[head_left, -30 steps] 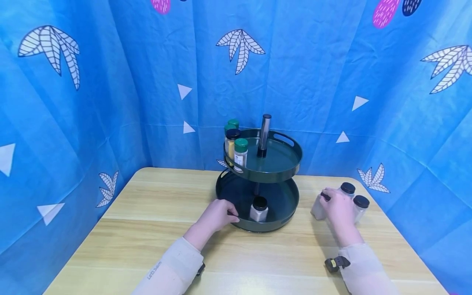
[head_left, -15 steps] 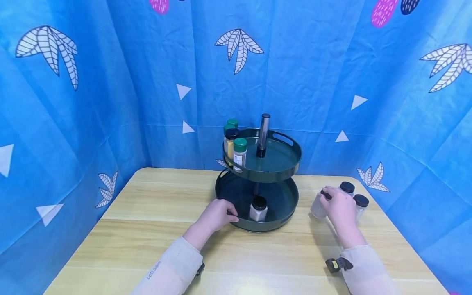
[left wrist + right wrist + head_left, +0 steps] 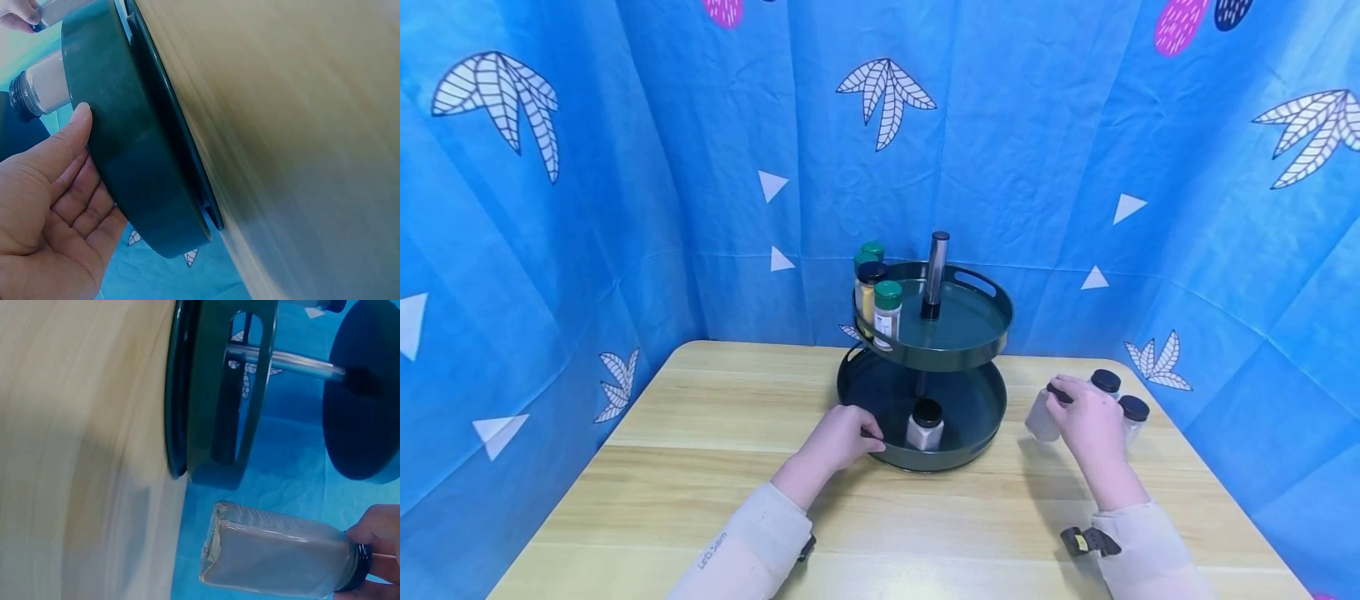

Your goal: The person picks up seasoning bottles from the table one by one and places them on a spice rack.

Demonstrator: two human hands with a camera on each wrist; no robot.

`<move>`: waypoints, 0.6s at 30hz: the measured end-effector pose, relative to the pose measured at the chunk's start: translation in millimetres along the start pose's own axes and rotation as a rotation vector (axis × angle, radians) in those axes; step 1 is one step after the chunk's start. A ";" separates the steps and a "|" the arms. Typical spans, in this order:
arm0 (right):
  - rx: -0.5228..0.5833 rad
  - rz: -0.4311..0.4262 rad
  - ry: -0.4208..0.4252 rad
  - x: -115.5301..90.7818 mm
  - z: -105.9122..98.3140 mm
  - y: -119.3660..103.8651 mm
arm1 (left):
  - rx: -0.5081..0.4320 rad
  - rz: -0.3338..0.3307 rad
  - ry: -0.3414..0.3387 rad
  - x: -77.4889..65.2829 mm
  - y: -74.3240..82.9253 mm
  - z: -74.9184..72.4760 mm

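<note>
In the head view my right hand (image 3: 1087,421) holds a square glass spice jar (image 3: 1042,419) by its black lid, right of a dark green two-tier turntable rack (image 3: 951,357). The right wrist view shows pale powder filling the held jar (image 3: 281,550), its base raised off the wood. My left hand (image 3: 842,437) pinches the front-left rim of the lower tray; the thumb lies on the rim (image 3: 115,134) in the left wrist view, the fingers partly behind it. Inside that lower tray stands another black-lidded jar (image 3: 926,426).
Several spice bottles with green or black lids, including a green-lidded bottle (image 3: 888,312), stand at the upper tray's left. Two black-lidded jars, one at the back (image 3: 1105,382) and one nearer (image 3: 1133,414), stand beside my right hand. A blue curtain (image 3: 1037,167) surrounds the wooden table (image 3: 700,483).
My right hand has moved the held jar slightly left and up, away from the two jars beside it. The left hand stays on the rim and the rack has not visibly turned.
</note>
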State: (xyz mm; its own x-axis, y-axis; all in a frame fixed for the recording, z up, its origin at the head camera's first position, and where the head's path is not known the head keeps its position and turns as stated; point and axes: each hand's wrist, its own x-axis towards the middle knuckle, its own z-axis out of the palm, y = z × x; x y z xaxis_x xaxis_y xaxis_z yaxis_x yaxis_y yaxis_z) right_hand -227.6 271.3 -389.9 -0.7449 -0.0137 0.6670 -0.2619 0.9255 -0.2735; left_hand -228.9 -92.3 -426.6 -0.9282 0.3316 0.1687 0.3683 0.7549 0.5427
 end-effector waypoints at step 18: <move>0.013 -0.013 -0.001 0.4 -4.1 -20.3 | -0.005 -0.003 0.002 -1.0 -1.4 1.0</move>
State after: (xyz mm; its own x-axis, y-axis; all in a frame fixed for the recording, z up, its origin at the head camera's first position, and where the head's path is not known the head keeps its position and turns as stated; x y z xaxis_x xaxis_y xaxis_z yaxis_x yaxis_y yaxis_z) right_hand -220.1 254.1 -381.2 -0.7423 -0.0258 0.6696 -0.2791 0.9203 -0.2739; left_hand -228.4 -93.1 -428.3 -0.9296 0.3278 0.1686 0.3649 0.7531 0.5475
